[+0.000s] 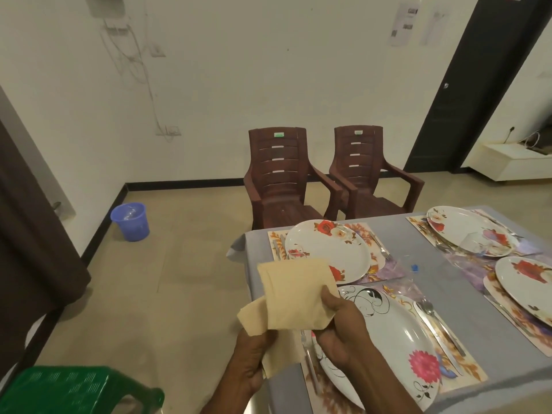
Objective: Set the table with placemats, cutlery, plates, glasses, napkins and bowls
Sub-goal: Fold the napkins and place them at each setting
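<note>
Both hands hold a beige napkin [294,294] in the air over the near-left edge of the grey table [466,333], beside open tiled floor [179,279]. The right hand [343,330] pinches its right edge; the left hand [254,357] grips more napkins below. The napkin stands upright, its long axis tilted slightly left, just left of the near plate [397,339].

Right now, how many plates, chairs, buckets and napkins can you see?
White flowered plates: 4
Brown plastic chairs: 2
Blue plastic bucket: 1
Beige cloth napkins, held in both hands: at least 1, maybe more
Total: 8
</note>
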